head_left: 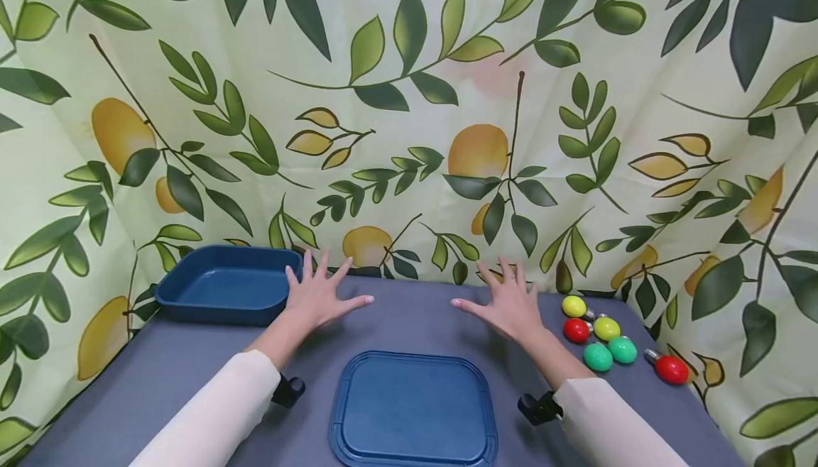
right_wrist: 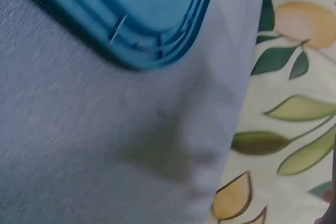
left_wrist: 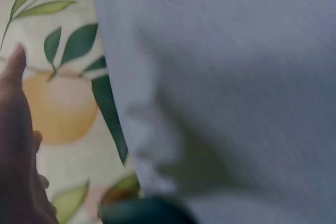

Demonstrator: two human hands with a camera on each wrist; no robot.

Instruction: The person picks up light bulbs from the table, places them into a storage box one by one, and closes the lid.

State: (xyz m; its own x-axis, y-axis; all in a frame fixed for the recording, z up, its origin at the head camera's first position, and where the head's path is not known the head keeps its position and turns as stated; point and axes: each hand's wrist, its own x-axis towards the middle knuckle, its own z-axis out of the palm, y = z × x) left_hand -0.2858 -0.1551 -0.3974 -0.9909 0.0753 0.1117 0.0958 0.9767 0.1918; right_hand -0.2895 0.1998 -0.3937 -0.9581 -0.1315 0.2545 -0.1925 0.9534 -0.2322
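Note:
Both hands are raised over the table with fingers spread, holding nothing. My left hand (head_left: pixel 316 298) is beside the right end of a deep blue rectangular bin (head_left: pixel 220 312), its fingers overlapping that end in the head view. Farther right, my right hand (head_left: pixel 509 305) has its thumb stretched toward the left one. Between the forearms lies a flat blue rectangular lid or tray (head_left: pixel 412 410) with a grooved rim. Its corner (right_wrist: pixel 152 59) shows in the right wrist view. The left wrist view shows the left hand (left_wrist: pixel 18 150) at its edge, with a shadow on the table.
Several small light bulbs lie at the table's right: yellow (head_left: pixel 574 306), red (head_left: pixel 576 331) and green (head_left: pixel 598 357) ones in a cluster. A separate red bulb (head_left: pixel 671 369) lies near the right edge. Leaf-patterned cloth (head_left: pixel 396 140) hangs behind the grey table (head_left: pixel 409 311).

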